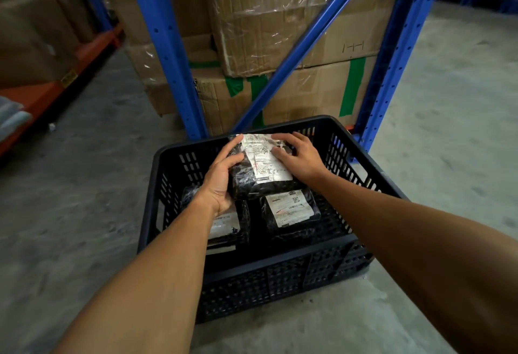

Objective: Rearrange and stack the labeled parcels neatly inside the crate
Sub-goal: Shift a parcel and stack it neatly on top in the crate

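Note:
A black slatted plastic crate point(283, 264) stands on the concrete floor. Inside it, a black-wrapped parcel with a white label point(263, 170) is held above the others, towards the far side. My left hand point(221, 178) grips its left edge and my right hand point(297, 157) grips its right edge. Below it lie two more black labeled parcels side by side: one on the right point(290, 210), and one on the left point(229, 224) partly hidden by my left wrist.
Blue steel rack uprights point(171, 53) with a diagonal brace stand right behind the crate, holding taped cardboard cartons point(280, 31). An orange shelf beam point(50, 90) runs along the left. Bare concrete floor point(448, 101) spreads to the right and left of the crate.

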